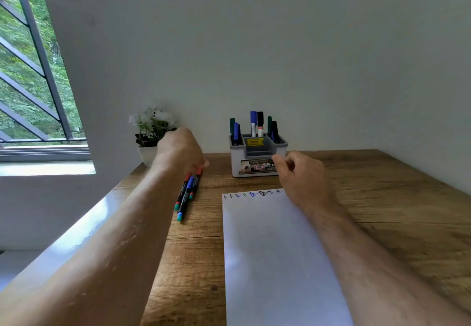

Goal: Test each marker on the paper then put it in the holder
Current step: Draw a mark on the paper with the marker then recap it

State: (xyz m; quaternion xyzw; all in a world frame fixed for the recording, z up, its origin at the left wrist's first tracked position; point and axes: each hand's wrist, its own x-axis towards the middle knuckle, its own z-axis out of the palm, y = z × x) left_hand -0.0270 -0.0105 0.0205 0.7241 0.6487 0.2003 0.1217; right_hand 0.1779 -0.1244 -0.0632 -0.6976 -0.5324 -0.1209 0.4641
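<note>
Three markers (188, 193) lie bunched on the counter (382, 185), left of the paper (267, 249), and the left hand (178, 150) reaches down onto their far ends, fingers hidden, so whether it grips one I cannot tell. Best to pinch just one. The right hand (298, 173) hovers loosely curled, empty, before the holder (257, 157).
</note>
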